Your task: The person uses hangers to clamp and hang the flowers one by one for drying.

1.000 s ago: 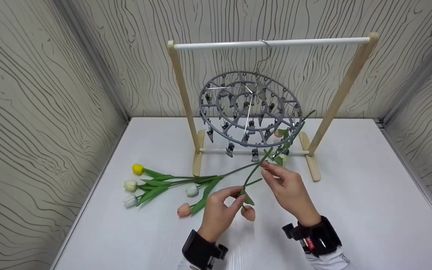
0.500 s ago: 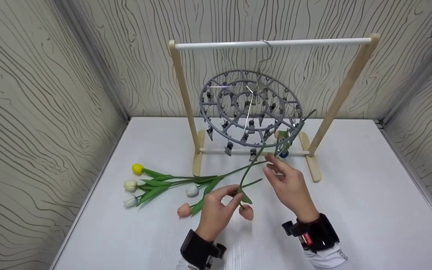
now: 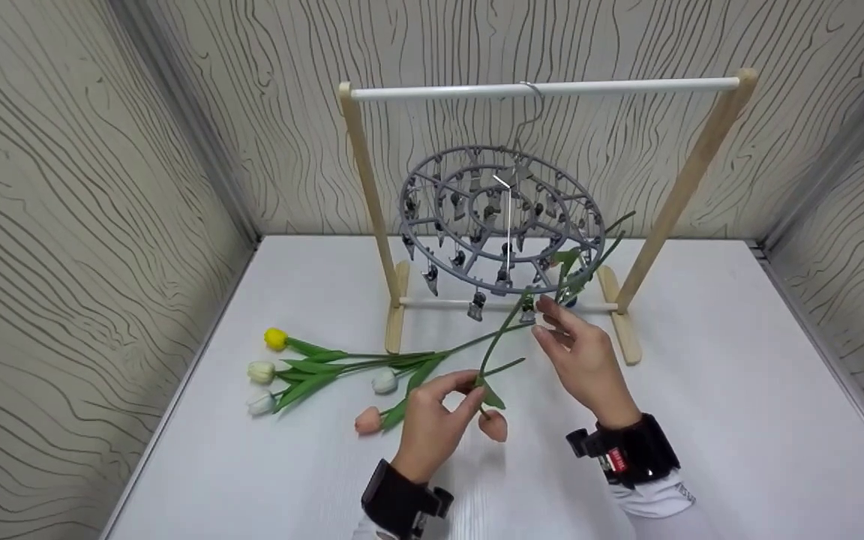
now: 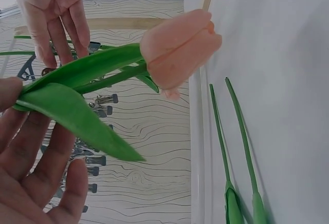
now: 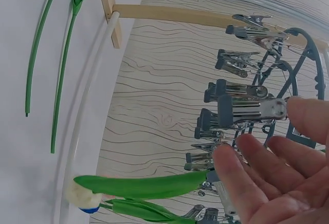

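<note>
Left hand (image 3: 432, 420): thumb and forefinger pinched on the green stem of a pink tulip (image 3: 493, 425), just above its leaf; the bloom hangs head-down below the fingers, close over the white table (image 3: 702, 420). The stem runs up and right toward the clips. Right hand (image 3: 586, 360): fingers extended and slightly spread, fingertips (image 5: 303, 116) at a metal clip (image 5: 252, 110) on the lower rim of the grey round clip hanger (image 3: 499, 225); the wrist view shows the clip between thumb and forefinger, but whether it is squeezed cannot be told. Tulip stem tip lies just beside that clip. Another flower (image 3: 571, 274), green-leaved, already hangs from the hanger's right rim; its white head (image 5: 81, 196) shows in the right wrist view. The hanger hooks over the white bar of a wooden rack (image 3: 361, 172) standing at the back of the table. Left of the hands, lying flat: a yellow tulip (image 3: 275, 338), three white tulips (image 3: 260, 370), and a second pink tulip (image 3: 367, 420), stems pointing right.
</note>
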A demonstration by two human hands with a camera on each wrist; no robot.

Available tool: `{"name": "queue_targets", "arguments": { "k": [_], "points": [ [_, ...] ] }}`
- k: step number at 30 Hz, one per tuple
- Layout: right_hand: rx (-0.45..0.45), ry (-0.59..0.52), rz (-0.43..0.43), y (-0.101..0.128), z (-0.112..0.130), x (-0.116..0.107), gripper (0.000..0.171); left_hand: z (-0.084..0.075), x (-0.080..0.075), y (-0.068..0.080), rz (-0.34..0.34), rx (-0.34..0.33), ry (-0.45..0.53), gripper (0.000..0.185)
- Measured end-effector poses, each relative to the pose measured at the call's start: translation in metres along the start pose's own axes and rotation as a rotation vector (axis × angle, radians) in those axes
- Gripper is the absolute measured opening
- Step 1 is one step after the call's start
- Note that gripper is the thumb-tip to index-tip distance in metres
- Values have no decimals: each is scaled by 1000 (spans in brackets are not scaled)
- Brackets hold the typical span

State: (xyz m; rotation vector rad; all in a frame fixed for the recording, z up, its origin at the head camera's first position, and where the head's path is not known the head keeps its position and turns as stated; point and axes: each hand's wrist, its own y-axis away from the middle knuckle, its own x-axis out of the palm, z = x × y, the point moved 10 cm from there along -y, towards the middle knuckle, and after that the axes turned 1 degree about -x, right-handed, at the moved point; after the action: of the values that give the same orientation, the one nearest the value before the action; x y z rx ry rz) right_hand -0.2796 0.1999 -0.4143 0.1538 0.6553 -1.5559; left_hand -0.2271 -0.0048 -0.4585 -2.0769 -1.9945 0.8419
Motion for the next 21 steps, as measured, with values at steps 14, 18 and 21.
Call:
{"name": "queue_targets", "arguments": {
  "k": [14,18,21],
  "points": [
    [-31,107,7,-19,10,-11,20,-6,6,-8,33,-17,12,22],
    [-3,91,44,-20,7,-12,25,-9,9,-14,35,-14,13,21],
    [13,86,55,-20,5,-15,26,-9,12,-19,45,-18,14,22]
  ]
}}
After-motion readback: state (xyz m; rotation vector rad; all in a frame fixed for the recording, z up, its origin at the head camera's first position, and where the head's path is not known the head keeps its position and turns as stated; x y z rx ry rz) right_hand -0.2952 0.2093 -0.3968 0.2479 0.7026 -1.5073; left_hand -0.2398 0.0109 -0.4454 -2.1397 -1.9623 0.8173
